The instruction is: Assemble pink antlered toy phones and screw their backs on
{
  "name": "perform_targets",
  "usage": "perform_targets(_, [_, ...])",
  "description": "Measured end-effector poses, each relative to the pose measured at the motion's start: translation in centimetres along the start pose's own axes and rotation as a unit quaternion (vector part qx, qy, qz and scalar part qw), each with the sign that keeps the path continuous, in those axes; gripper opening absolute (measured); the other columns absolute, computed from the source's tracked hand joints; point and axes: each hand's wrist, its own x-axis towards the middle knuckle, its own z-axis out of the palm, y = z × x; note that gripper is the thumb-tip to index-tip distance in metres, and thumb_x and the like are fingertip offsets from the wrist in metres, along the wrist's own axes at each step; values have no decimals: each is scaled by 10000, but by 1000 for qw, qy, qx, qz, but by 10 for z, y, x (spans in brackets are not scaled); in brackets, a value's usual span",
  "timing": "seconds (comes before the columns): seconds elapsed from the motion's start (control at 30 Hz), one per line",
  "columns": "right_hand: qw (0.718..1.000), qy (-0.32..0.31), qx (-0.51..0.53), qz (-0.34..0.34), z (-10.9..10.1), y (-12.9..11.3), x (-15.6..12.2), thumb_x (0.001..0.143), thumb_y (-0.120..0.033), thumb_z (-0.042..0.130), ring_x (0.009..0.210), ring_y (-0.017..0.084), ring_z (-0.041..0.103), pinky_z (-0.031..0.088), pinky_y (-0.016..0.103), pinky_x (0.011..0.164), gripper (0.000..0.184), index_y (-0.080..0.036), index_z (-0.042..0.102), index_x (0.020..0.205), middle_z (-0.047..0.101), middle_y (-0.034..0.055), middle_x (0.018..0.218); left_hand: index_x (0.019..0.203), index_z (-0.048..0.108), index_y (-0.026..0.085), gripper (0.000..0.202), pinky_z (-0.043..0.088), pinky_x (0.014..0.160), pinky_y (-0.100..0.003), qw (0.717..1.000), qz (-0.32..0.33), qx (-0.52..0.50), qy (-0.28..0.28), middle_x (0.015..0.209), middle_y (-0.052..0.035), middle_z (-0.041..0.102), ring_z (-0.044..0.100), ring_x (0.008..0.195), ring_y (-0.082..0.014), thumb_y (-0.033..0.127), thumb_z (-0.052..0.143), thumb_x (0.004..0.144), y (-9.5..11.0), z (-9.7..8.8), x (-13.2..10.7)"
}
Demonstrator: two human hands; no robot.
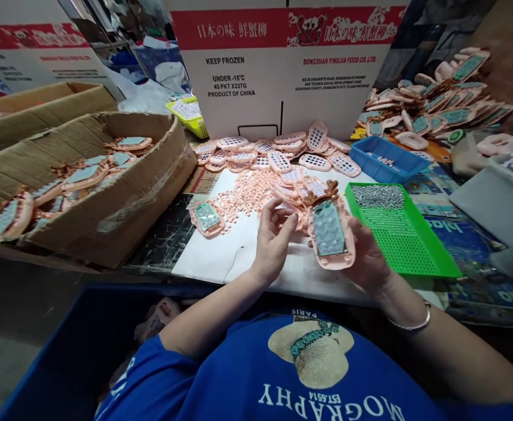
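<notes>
In my right hand (pixel 368 254) is a pink plastic toy-phone shell (pixel 347 234) with a green-and-grey circuit board (pixel 328 231) set in it and a brown antler-like piece (pixel 326 192) at its top. The shell is tilted up, its board side facing me. Just left of it is my left hand (pixel 271 242), fingers loosely bent and thumb apart, with nothing visible between them. Behind my hands lie a heap of small pink buttons (pixel 250 193) and several pink shell fronts with key holes (pixel 278 161). Another shell with a board (pixel 207 217) lies left of the buttons.
A cardboard box (pixel 151 175) with assembled shells stands at left. On the right are a green tray (pixel 427 245) of small metal screws (pixel 378 196), a blue basket (pixel 385 164) and a pile of shells (pixel 449 108). A printed white carton (pixel 248 99) stands upright behind.
</notes>
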Motion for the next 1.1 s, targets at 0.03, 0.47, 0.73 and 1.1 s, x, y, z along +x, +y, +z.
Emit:
perform_targets(0.03, [1000,13,-16,-13,-5,-9,4,950,-519,391,989,271,709,602,418,846,533,-209,492,1372,690,148,1212,1189,538,263,401,509,852,-249,1000,21,15,-3,1019,-15,637,621,968,-142,338,724,842,-2,-2,-1])
perform_targets(0.47, [863,71,-499,-42,-92,-37,116,733,-458,757,1073,339,652,512,544,976,779,-203,551,1440,700,96,1173,1027,692,219,213,535,831,-306,988,-31,111,-104,906,-41,684,635,834,-170,377,665,886,-27,-24,-13])
perform_targets(0.73, [745,-11,-666,-17,-71,-43,135,793,-509,697,1210,380,610,499,559,996,755,-253,518,1481,636,116,1362,1038,666,208,204,543,825,-306,983,-42,117,-132,884,-36,656,621,836,-163,368,629,916,-30,-26,-13])
perform_targets(1.1, [702,4,-711,49,-66,-39,143,767,-597,671,1068,371,656,512,476,886,762,-192,588,1406,714,148,1173,1011,673,184,234,547,784,-295,985,-47,99,-130,849,-31,664,626,796,-149,382,665,886,-32,-25,-11])
